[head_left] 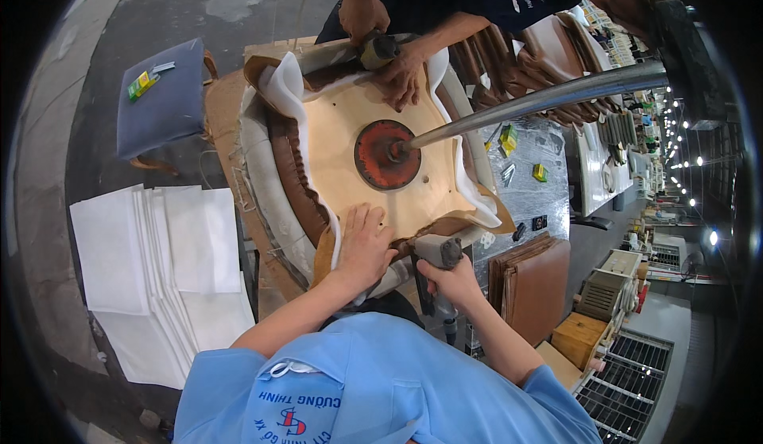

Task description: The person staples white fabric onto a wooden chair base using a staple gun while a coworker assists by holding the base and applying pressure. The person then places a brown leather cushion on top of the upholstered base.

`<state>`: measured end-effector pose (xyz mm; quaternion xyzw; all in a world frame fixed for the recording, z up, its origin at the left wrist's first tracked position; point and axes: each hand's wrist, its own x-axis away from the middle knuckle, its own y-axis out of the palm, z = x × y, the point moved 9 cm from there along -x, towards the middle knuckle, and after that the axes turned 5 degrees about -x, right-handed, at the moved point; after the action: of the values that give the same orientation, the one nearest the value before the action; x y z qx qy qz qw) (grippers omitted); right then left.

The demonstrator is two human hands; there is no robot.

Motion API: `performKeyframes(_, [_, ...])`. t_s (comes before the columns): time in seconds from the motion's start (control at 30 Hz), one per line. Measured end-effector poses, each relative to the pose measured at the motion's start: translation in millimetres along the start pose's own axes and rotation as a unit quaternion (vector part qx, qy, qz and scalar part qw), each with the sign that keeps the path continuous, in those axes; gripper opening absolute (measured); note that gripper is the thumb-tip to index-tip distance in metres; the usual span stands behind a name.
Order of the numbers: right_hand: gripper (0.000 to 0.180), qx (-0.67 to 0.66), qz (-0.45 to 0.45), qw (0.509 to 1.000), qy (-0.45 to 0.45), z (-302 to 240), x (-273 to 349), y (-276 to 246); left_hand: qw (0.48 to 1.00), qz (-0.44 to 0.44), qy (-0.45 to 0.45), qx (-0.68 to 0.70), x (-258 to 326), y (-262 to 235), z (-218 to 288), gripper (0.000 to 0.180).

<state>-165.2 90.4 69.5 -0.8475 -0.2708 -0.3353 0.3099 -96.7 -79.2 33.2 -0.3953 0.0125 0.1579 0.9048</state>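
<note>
A plywood seat panel (334, 138) lies inside a padded round frame (274, 197), with brown leather (290, 162) and white padding (290, 86) sticking up around it. Against its middle presses a red disc (369, 166) on a metal rod (548, 94). My left hand (362, 245) rests flat on the near edge of the panel, fingers stretched out. In my right hand (457, 281) is a staple gun (437, 249), its nose at the near right edge of the leather. Across from me, a co-worker's hand grips another staple gun (377, 50); their other hand (401, 74) touches the panel.
White sheets (159, 261) are stacked at left, below a blue cushioned seat (163, 102) bearing a small box (143, 85). At right, a plastic-covered table (528, 174) carries small boxes and staple strips, with brown leather pieces (532, 277) nearer me and more (548, 62) behind.
</note>
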Motion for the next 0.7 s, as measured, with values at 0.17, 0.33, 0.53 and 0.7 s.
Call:
performKeyframes(0.17, [0.030,-0.011,-0.001,1.000,-0.002,-2.1,5.6,-1.2,0.999,-0.011,-0.008,0.034,-11.6,20.6,-0.2,0.016])
performKeyframes(0.33, [0.031,0.015,-0.031,0.999,0.026,3.8,-3.2,5.3,1.000,0.000,-0.011,0.022,-13.2,29.1,-2.4,0.010])
performKeyframes(0.53, [0.028,0.033,-0.036,0.999,0.010,2.4,-8.9,12.0,0.998,0.001,-0.029,0.047,-12.5,31.3,-5.3,0.008])
performKeyframes(0.7, [0.029,0.057,-0.027,0.998,-0.007,-3.2,-11.5,16.0,0.998,-0.029,-0.037,0.038,-13.8,34.4,-6.8,0.006])
